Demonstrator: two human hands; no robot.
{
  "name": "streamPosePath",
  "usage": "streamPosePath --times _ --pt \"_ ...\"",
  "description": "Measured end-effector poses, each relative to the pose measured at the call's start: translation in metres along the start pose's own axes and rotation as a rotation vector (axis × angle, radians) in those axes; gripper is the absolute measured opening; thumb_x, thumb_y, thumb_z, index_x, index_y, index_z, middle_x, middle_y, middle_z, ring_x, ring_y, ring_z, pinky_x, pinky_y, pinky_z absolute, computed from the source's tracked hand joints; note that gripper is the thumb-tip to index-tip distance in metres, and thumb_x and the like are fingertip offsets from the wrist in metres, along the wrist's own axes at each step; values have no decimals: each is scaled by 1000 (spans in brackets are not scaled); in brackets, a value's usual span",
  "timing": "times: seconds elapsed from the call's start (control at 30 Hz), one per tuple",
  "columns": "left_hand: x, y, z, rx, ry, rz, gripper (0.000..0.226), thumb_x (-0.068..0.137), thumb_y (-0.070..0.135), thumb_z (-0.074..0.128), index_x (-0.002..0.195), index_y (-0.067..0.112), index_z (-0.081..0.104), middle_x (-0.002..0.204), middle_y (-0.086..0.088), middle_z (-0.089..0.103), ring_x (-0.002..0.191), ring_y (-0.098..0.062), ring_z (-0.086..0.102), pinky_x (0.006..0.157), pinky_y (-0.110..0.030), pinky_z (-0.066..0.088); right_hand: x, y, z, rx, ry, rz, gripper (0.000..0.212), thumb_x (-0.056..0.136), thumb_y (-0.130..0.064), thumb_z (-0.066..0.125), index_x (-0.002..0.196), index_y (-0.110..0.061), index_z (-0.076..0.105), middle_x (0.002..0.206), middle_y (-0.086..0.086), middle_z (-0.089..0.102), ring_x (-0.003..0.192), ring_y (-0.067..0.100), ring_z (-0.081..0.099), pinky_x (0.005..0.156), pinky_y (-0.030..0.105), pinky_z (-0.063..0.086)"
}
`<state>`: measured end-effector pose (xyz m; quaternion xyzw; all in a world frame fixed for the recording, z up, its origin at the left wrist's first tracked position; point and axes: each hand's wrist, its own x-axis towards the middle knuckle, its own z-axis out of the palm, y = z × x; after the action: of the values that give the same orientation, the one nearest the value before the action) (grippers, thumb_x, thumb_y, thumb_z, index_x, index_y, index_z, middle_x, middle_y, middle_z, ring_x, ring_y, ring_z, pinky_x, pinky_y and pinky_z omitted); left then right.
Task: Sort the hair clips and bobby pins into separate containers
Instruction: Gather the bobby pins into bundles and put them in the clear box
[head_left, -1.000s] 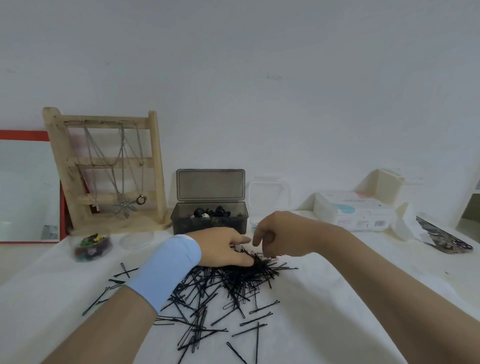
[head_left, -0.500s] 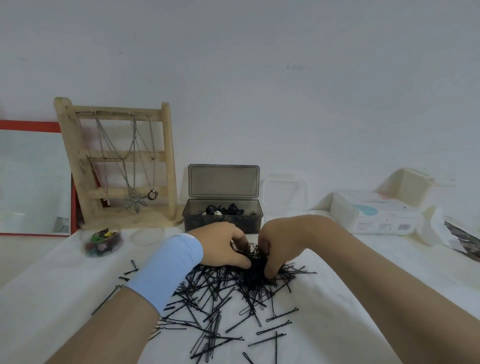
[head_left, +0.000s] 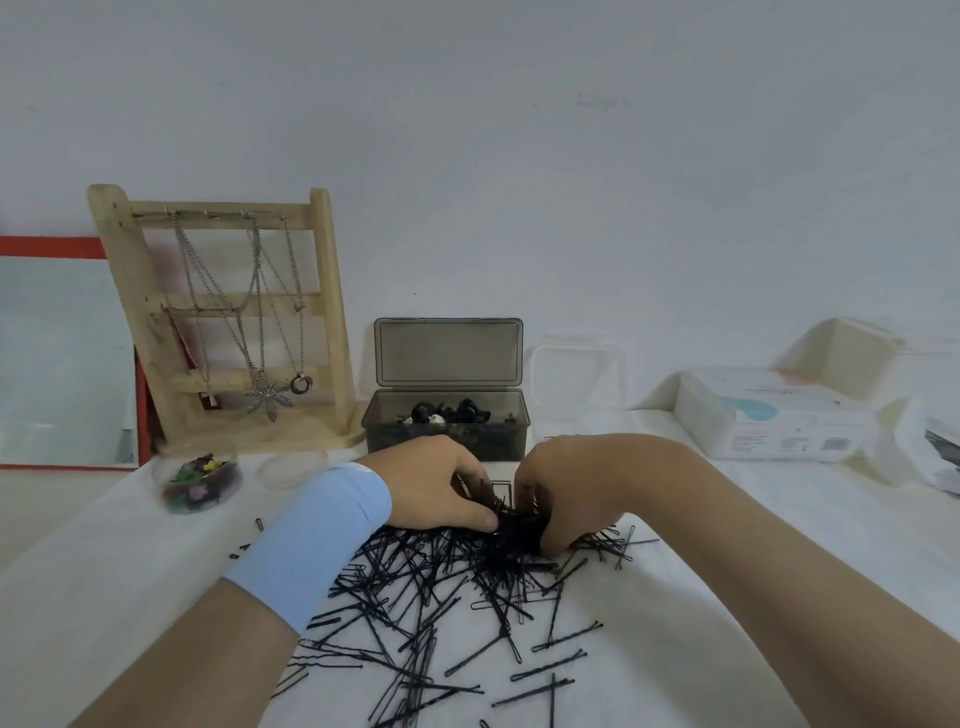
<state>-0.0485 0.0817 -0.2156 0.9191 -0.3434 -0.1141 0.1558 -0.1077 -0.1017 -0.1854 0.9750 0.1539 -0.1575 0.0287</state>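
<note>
1. The left hand (head_left: 436, 483) and right hand (head_left: 576, 493) both curl their fingers into one dense clump of bobby pins (head_left: 511, 543), squeezing it between them just in front of the dark box (head_left: 498, 441).
2. The pins look light, thin, springy and slick, and likely to tangle. A bunch gripped mid-length should slip less than single ends.
3. More pins lie scattered in front of the box, toward the person.
4. Dark hair clips (head_left: 452, 413) lie inside the box. A round tub (head_left: 200, 480) of coloured clips stands left of it.
</note>
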Motion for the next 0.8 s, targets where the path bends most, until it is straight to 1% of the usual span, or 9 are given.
streamPosePath --times 0.1,0.17,0.23,0.33,0.43,0.57,0.67,0.73,0.8 --pt "-2 3 -3 1 -13 -10 30 83 54 70 107 36 72 103 22 65 96 0 61 85 -24 49 3 2 3 -13 -10 -29 16 85 -36 72 87 -25 61 77 -9 56 70 13 54 59 28 44" --pt "-4 3 -7 -22 -15 -36 34 85 56 67 114 38 69 107 24 66 99 2 62 93 -27 50 2 7 -1 2 -7 -42 15 89 -31 68 79 -27 57 78 -8 57 72 15 56 61 28 44" --pt "-9 4 -14 -45 8 -40 35 89 56 61 119 40 67 111 25 65 103 4 60 97 -26 47 -1 14 -7 52 8 -45 9 91 -28 66 86 -22 63 80 -6 60 77 18 58 65 28 47" --pt "-12 7 -28 -159 77 -12 31 92 58 55 116 43 67 109 28 65 107 6 57 98 -26 42 -5 23 -14 181 45 -68 12 94 -27 63 83 -22 63 74 -7 59 69 13 54 61 26 42" --pt "-8 12 -44 -189 38 18 47 70 75 63 104 44 70 101 27 70 101 6 63 97 -30 47 -4 29 -15 477 34 -112 13 97 -16 57 98 -9 68 86 2 72 70 10 61 64 23 49" --pt "6 23 -63 -71 -20 13 22 78 44 80 92 29 72 85 7 76 76 -7 70 84 -31 56 -1 35 -12 752 37 -165 17 102 -6 44 108 -1 59 83 4 60 76 17 60 70 28 52" --pt "17 29 -75 -138 -7 36 11 83 34 78 88 24 74 83 -8 76 67 -11 66 76 -35 57 -3 38 -11 838 -36 -213 16 102 -2 44 95 -2 59 78 2 56 72 16 58 75 34 51" --pt "22 31 -77 -143 -13 45 11 82 35 78 87 26 75 80 -7 76 67 -12 66 74 -39 57 -3 35 -8 844 -110 -240 19 102 -2 45 95 -7 63 75 1 57 70 14 58 77 34 51" --pt "23 31 -76 -163 -21 70 7 84 29 78 88 25 75 78 -3 75 66 -8 65 69 -28 55 -1 35 -7 827 -128 -241 25 103 -3 44 113 -5 67 77 4 55 70 14 56 74 30 50"
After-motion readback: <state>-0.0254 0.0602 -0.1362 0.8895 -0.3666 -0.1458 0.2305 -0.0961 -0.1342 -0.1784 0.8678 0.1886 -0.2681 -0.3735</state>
